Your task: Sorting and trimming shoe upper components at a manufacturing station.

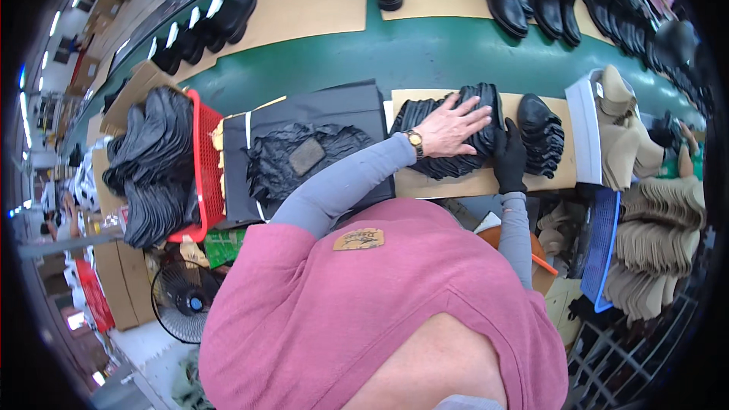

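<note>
Red basket at left is heaped with black pieces, so plenty looks left. On the cardboard, your left hand lies flat, fingers spread, over the black stack; your gloved right hand meets its right edge, grip can't tell; the rightmost black row looks already layered

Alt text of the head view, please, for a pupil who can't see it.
A person's bare left hand rests on stacked black pieces, with the gloved right hand at their right edge. Black boots stand beyond on a green table.
</note>
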{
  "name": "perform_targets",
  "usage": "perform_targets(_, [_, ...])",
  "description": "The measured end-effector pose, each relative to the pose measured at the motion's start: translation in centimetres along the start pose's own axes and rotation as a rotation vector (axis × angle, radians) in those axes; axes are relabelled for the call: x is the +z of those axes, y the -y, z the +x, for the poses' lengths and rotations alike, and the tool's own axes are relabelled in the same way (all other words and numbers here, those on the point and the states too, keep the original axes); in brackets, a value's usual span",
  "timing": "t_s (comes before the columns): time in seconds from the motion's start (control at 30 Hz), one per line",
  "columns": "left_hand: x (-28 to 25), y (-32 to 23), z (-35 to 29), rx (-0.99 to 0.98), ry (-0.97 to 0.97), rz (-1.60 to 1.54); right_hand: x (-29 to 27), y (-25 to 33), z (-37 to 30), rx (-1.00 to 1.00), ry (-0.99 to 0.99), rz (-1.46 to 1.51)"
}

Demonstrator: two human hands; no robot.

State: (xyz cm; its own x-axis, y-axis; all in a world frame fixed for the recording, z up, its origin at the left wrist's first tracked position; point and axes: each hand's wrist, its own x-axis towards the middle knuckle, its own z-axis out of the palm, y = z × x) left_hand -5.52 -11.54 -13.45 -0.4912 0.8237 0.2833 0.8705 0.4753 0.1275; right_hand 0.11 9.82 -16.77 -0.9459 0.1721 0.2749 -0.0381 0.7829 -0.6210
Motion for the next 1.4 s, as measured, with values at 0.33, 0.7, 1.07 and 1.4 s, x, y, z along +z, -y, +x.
perform_targets(0.33, [0.2, -0.1, -0.6, -0.017, -0.064, 0.025, -1.4, -1.1, 2.7, -0.336, -0.048, -0.447])
perform_targets(0.7, [-9.4, -1.2, 0.9, -0.114, -0.550, -0.018, -9.8, 10.6, 2.0, -0.364, -0.026, -0.143])
perform_targets(1.07, [-13.3, 0.0, -1.7, -0.340, -0.443, -0.357, -18.5, -8.6, -15.2, 0.599, -0.675, -0.414])
perform_targets(1.4, [-15.4, 4.3, -7.1, -0.618, -0.773, -0.609, -12.8, -12.1, -45.4, 1.643, -0.161, -1.039])
